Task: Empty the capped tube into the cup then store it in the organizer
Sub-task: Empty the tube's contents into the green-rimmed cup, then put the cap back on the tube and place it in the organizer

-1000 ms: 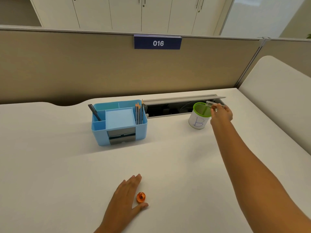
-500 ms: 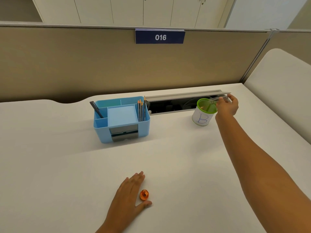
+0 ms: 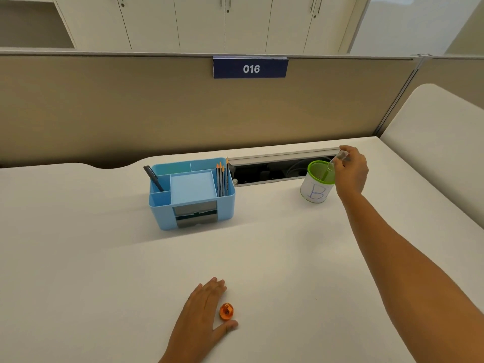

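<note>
From the head camera we see our right hand (image 3: 351, 170) stretched out over the far side of the white desk (image 3: 288, 271), fingers pinched around a clear tube (image 3: 336, 160). The tube is tipped mouth-down over the green-rimmed cup (image 3: 317, 182), its open end at or just inside the rim; we cannot tell whether anything is coming out. The cup stands upright, marked with a blue "B", just in front of the open cable tray (image 3: 275, 170). Our left hand (image 3: 207, 313) lies flat and relaxed on the near desk, gripping nothing, with the orange cap (image 3: 226, 311) resting between thumb and forefinger. The blue organizer (image 3: 192, 192) sits well left of the cup, pencils (image 3: 222, 178) upright in its right slot.
</note>
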Demonstrator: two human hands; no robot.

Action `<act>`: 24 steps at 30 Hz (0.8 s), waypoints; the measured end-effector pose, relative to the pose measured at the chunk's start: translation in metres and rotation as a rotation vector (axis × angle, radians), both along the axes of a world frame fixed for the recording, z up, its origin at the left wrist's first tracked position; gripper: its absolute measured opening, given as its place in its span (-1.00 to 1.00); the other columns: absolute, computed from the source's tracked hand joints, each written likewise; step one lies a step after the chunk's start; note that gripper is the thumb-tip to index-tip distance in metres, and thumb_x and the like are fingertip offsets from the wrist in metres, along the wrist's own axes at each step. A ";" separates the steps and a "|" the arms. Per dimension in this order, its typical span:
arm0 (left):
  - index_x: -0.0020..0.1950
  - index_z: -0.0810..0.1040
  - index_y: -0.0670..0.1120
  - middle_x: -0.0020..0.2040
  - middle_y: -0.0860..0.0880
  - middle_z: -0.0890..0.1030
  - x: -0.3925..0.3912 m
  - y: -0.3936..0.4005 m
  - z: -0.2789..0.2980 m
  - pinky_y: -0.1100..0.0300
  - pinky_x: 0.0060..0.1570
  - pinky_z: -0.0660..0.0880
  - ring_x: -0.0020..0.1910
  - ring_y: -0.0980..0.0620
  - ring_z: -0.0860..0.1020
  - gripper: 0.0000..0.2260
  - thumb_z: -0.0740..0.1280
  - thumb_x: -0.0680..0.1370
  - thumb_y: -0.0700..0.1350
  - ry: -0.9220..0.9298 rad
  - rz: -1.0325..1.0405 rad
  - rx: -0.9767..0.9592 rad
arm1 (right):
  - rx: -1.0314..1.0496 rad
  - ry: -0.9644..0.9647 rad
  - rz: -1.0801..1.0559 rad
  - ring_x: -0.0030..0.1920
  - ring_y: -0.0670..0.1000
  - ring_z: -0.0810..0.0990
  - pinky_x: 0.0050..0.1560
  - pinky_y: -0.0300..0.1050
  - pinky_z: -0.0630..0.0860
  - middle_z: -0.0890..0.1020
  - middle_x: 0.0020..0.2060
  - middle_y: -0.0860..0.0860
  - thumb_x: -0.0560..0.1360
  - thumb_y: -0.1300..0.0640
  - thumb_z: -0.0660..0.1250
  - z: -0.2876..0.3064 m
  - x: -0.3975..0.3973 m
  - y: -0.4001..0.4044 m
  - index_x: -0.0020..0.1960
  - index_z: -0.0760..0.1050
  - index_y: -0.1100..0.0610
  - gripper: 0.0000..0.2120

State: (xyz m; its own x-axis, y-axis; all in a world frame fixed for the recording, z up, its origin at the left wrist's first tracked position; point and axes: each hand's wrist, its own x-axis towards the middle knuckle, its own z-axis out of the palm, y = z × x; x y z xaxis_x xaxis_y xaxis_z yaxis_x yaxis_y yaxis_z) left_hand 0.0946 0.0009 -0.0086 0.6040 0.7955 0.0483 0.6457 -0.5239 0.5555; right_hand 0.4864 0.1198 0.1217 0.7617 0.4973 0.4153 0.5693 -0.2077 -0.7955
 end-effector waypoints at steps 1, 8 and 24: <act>0.34 0.32 -0.04 0.38 0.02 0.36 0.000 0.000 -0.001 0.46 0.27 -0.35 0.40 0.01 0.23 -0.24 0.04 0.34 0.45 0.001 -0.003 0.019 | 0.011 -0.014 -0.006 0.06 0.14 0.57 0.01 -0.13 0.47 0.51 0.15 0.18 0.51 0.19 0.24 0.000 -0.001 -0.002 0.20 0.45 0.07 -0.73; 0.30 0.37 -0.04 0.39 0.03 0.35 0.000 0.001 -0.004 0.40 0.37 -0.19 0.40 0.04 0.23 -0.25 0.07 0.33 0.45 -0.001 0.002 0.028 | 0.007 -0.164 0.070 0.09 0.17 0.55 -0.01 -0.13 0.45 0.49 0.17 0.18 0.51 0.18 0.25 0.001 -0.001 -0.007 0.24 0.41 0.11 -0.70; 0.12 0.49 -0.01 0.29 0.08 0.45 0.001 0.001 0.000 0.39 0.37 -0.06 0.36 0.10 0.29 -0.69 0.36 0.43 0.07 -0.091 0.032 -0.004 | 0.284 1.592 0.357 -0.32 0.03 0.66 -0.13 -0.16 0.64 0.48 -0.23 0.15 0.56 0.30 0.15 -0.031 -0.160 -0.088 -0.09 0.42 0.24 -0.91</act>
State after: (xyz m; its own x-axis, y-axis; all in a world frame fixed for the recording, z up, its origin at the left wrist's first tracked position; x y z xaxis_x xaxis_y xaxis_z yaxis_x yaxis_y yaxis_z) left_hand 0.0954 0.0022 -0.0085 0.5712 0.8148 0.0988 0.6090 -0.5014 0.6146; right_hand 0.3261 0.0314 0.0912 0.3558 0.7788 -0.5166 -0.8169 -0.0093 -0.5767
